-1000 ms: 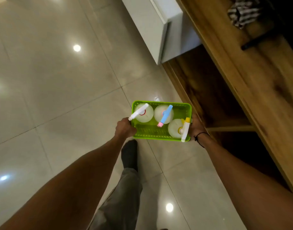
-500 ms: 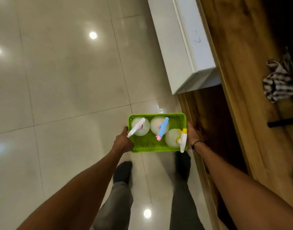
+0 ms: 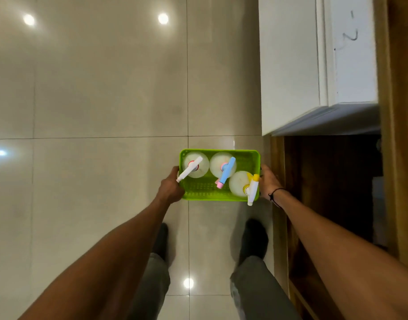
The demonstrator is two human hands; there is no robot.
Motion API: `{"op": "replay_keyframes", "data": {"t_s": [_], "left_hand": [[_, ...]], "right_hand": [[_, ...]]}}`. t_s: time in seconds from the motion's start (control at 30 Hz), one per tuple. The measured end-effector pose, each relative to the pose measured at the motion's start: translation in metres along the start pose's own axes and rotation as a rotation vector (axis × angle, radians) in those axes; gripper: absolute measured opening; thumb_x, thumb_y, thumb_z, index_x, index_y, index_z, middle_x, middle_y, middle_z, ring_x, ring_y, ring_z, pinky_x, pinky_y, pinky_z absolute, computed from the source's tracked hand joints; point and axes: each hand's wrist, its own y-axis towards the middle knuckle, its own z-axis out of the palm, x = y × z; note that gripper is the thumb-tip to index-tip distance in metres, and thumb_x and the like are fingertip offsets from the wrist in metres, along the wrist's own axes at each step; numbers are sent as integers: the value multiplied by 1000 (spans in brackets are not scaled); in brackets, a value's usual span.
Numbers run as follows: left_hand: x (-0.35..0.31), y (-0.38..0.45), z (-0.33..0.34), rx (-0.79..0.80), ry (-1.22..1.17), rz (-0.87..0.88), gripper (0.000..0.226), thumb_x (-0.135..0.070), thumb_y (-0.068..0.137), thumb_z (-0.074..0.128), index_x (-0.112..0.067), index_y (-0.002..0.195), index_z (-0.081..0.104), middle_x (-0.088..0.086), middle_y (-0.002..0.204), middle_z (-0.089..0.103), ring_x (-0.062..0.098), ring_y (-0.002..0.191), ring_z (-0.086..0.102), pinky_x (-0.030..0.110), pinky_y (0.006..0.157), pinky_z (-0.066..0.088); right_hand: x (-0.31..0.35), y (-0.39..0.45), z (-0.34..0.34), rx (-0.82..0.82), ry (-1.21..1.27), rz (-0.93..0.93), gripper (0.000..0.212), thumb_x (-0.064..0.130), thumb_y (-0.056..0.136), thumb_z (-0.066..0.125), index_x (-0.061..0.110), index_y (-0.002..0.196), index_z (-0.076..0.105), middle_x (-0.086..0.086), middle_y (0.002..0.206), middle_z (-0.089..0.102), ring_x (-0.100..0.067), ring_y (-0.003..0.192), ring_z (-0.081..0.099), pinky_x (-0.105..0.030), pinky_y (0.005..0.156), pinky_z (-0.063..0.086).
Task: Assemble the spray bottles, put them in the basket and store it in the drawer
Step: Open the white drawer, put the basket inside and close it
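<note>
gripping the green basket (image 3: pixel 207 192) (three bottles inside), both hands' fingers (image 3: pixel 175 175) curled.

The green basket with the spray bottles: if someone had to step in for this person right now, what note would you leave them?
Left hand grips the green basket's left end; right hand grips its right end, basket held above the floor.
Inside: three assembled spray bottles, with white, blue and yellow-white spray heads.
Done: bottles assembled and loaded.
Left: put the basket in the open white drawer ahead on the right, and probably close it.
</note>
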Motion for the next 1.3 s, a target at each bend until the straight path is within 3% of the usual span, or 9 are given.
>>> {"op": "replay_keyframes", "data": {"t_s": [0.1,0.23,0.47,0.57,0.7,0.87,1.0,1.1,1.3], "left_hand": [[1,14,5,11,-13,8,59,5,90,53,-16,145,47,30,120,63,52,112,63,56,88,60],[4,22,8,32,-2,14,67,1,93,54,-20,155,38,27,121,65,46,113,64,53,92,59],[-3,-6,-16,-30,-57,-109,61,-2,98,45,-19,156,39,22,130,63,39,117,64,49,100,57],[-26,-31,-34,-220,-271,-117,39,-22,104,49,-14,142,52,16,113,72,35,107,72,49,98,58],[-79,-68,-59,-240,-451,31,26,-28,106,50,-13,123,63,13,97,77,19,80,77,43,88,61],[-147,-94,-77,-311,-461,83,23,-29,103,54,-12,112,68,1,80,74,23,81,74,42,90,59],[-185,-106,-77,-191,-472,167,26,-27,104,54,-9,117,68,14,91,77,22,76,73,42,73,61],[-208,-113,-69,-138,-444,221,28,-29,104,53,-9,118,68,15,94,78,20,78,73,31,74,53],[-247,-120,-55,-1,-469,234,37,-39,106,49,-11,122,67,14,104,77,22,89,70,40,82,58]], "right_hand": [[-2,19,0,19,5,-1,38,-2,103,46,7,140,51,-13,114,58,-27,105,55,-45,98,52],[-3,30,1,10,-23,10,37,1,101,54,9,137,54,-25,127,65,-28,105,61,-36,86,50],[10,2,-21,-110,-70,44,44,5,109,39,9,153,44,-22,150,53,-39,134,54,-41,108,44],[31,-22,-43,-157,-24,-1,44,1,109,37,9,152,43,-22,146,56,-39,132,56,-42,108,45],[77,-57,-74,-226,85,-70,49,0,108,37,8,157,37,-18,142,61,-34,132,57,-37,109,43],[119,-85,-106,-360,237,-59,33,-1,104,44,-7,132,59,-28,135,63,-40,128,59,-41,110,46],[123,-107,-116,-390,346,-102,32,-14,97,40,-16,122,61,-32,129,65,-46,124,62,-50,110,49],[127,-119,-113,-345,380,-155,35,-15,97,41,-14,127,61,-30,133,65,-44,127,62,-51,111,49],[137,-125,-107,-326,370,-135,43,-2,100,51,5,141,60,-21,145,61,-42,132,58,-59,108,49]]}}
